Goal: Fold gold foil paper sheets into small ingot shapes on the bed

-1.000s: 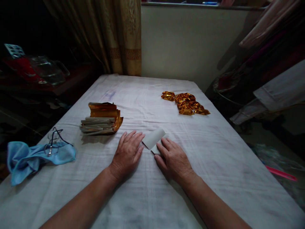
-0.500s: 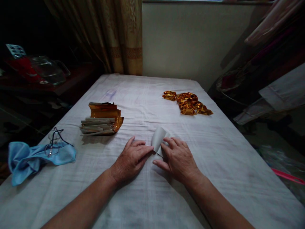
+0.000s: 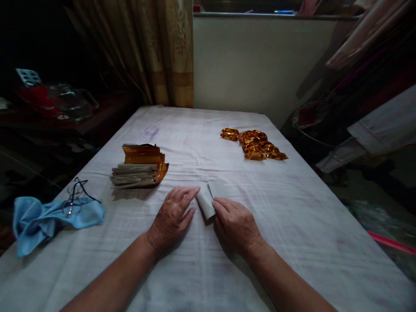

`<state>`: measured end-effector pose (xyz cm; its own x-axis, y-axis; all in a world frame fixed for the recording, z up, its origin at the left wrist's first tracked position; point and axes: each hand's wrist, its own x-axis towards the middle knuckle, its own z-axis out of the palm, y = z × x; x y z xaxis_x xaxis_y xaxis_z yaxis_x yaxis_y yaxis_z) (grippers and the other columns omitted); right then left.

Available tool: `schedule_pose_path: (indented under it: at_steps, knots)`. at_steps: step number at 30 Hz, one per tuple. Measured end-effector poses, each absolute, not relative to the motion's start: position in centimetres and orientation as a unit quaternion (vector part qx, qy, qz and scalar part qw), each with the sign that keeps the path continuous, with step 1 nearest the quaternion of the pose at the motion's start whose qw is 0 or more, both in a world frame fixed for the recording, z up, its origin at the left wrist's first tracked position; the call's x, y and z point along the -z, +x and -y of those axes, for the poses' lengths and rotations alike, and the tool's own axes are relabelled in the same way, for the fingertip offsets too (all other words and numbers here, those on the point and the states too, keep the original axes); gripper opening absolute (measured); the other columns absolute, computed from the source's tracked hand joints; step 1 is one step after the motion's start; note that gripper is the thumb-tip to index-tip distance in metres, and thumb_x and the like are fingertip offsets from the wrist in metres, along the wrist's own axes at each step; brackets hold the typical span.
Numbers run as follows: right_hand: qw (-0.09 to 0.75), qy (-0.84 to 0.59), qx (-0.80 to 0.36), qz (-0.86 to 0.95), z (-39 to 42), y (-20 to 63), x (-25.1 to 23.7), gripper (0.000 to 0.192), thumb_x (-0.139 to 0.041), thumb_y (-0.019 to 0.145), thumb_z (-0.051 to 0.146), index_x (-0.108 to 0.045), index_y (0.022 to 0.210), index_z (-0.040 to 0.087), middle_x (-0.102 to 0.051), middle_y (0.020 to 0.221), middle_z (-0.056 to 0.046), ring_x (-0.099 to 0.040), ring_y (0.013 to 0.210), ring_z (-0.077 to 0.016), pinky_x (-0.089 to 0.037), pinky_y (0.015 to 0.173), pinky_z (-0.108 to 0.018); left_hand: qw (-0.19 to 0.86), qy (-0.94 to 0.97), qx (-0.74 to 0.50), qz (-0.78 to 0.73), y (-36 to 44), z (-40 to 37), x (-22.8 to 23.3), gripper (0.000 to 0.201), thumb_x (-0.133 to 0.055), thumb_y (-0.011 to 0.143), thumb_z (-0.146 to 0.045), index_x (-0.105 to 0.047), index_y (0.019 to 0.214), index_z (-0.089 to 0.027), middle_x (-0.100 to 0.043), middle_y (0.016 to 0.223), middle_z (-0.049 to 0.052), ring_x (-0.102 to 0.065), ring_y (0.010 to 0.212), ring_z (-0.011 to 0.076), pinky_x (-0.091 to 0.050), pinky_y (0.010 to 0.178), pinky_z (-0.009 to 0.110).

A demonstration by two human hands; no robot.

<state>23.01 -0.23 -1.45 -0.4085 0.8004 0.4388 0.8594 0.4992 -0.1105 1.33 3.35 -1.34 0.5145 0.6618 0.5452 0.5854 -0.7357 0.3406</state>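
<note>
A grey sheet of paper [image 3: 205, 203], curled over into a loose roll, lies on the cloth between my hands. My right hand [image 3: 236, 220] has its fingers closed on the paper's right side, the thumb hidden beneath. On the other side, my left hand [image 3: 173, 214] is open, its index fingertip at the paper's upper left edge and its thumb held apart. To the left stands a stack of folded paper sheets [image 3: 138, 173], grey on one face and shiny gold on the other. Several folded gold foil paper pieces [image 3: 253, 145] lie in a group at the far right.
White cloth [image 3: 195, 268] covers the table. At left, eyeglasses [image 3: 74, 201] rest on a blue cloth [image 3: 35, 221]. A glass pitcher [image 3: 73, 102] stands on a dark side table. Curtain [image 3: 169, 56] and wall are behind; hanging clothes [image 3: 386, 117] are at right.
The grey paper has turned, its rolled part now leaning toward the left. My left hand has drawn back slightly to the left, and my right hand has closed on the paper. The view has tilted up a little.
</note>
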Motion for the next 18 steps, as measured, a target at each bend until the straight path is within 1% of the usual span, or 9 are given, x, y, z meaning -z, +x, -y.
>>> schedule_pose_path:
  at_steps: [2,4,5,7,9,11,14,18]
  knots:
    - [0.255,-0.419,0.035,0.871,0.0,23.4,1.7,0.03,-0.05,0.089,0.011,-0.067,0.112,0.017,-0.073,0.116,-0.01,-0.066,0.108,-0.0213,-0.051,0.095,-0.033,0.029,0.876,-0.311,-0.368,0.8,-3.5,1.2,0.062,-0.054,0.092,-0.015,-0.036,0.151,-0.023,-0.049,0.146,0.015,-0.043,0.138,0.0286,-0.035,0.115,0.053]
    - [0.266,-0.37,0.005,0.89,-0.2,23.9,2.0,0.031,-0.048,0.091,0.012,-0.067,0.114,0.018,-0.073,0.117,-0.009,-0.065,0.112,-0.0207,-0.051,0.099,-0.035,0.03,0.898,-0.26,-0.353,0.1,-3.7,1.1,0.059,-0.053,0.092,-0.014,-0.039,0.149,-0.026,-0.041,0.155,0.014,-0.034,0.145,0.03,-0.028,0.118,0.057]
    - [0.264,-0.364,-0.006,0.893,-0.4,24.3,2.1,0.031,-0.047,0.092,0.012,-0.067,0.115,0.018,-0.073,0.117,-0.009,-0.065,0.113,-0.0209,-0.051,0.099,-0.037,0.044,0.91,-0.232,-0.341,-0.2,-3.8,1.1,0.057,-0.053,0.093,-0.014,-0.042,0.148,-0.026,-0.041,0.155,0.012,-0.034,0.146,0.0296,-0.025,0.119,0.058]
    - [0.25,-0.372,-0.021,0.894,-0.8,25.1,2.3,0.032,-0.048,0.093,0.012,-0.067,0.117,0.019,-0.072,0.12,-0.01,-0.064,0.116,-0.022,-0.051,0.1,-0.04,0.086,0.925,-0.184,-0.321,-0.9,-4.0,1.0,0.055,-0.056,0.093,-0.018,-0.043,0.146,-0.026,-0.05,0.15,0.011,-0.039,0.143,0.0282,-0.022,0.119,0.059]
    - [0.235,-0.388,-0.028,0.891,-1.2,25.9,2.5,0.033,-0.049,0.092,0.011,-0.067,0.118,0.02,-0.071,0.122,-0.01,-0.063,0.119,-0.0233,-0.051,0.101,-0.044,0.126,0.927,-0.159,-0.315,-1.2,-4.1,0.9,0.053,-0.06,0.093,-0.024,-0.046,0.144,-0.025,-0.059,0.141,0.01,-0.046,0.138,0.0278,-0.021,0.119,0.06]
    - [0.229,-0.398,-0.026,0.888,-1.5,26.4,2.7,0.035,-0.052,0.089,0.009,-0.067,0.118,0.02,-0.071,0.123,-0.011,-0.063,0.119,-0.0246,-0.05,0.102,-0.046,0.143,0.926,-0.147,-0.317,-1.1,-4.0,0.7,0.048,-0.063,0.092,-0.029,-0.053,0.138,-0.025,-0.063,0.136,0.008,-0.049,0.136,0.0283,-0.019,0.119,0.06]
    - [0.221,-0.409,-0.008,0.886,-1.4,26.5,2.5,0.04,-0.051,0.086,0.005,-0.066,0.121,0.018,-0.07,0.123,-0.012,-0.063,0.12,-0.0258,-0.05,0.103,-0.047,0.128,0.924,-0.148,-0.328,-0.3,-3.5,0.2,0.034,-0.063,0.093,-0.03,-0.062,0.127,-0.027,-0.067,0.129,0.005,-0.052,0.131,0.0272,-0.018,0.12,0.058]
    - [0.198,-0.411,0.002,0.89,-0.4,25.7,1.9,0.048,-0.05,0.084,0.005,-0.059,0.131,0.014,-0.066,0.131,-0.014,-0.059,0.124,-0.0276,-0.046,0.107,-0.05,0.091,0.919,-0.159,-0.348,0.9,-2.7,0.0,0.031,-0.059,0.094,-0.028,-0.063,0.125,-0.024,-0.069,0.122,0.005,-0.057,0.123,0.0253,-0.02,0.12,0.054]
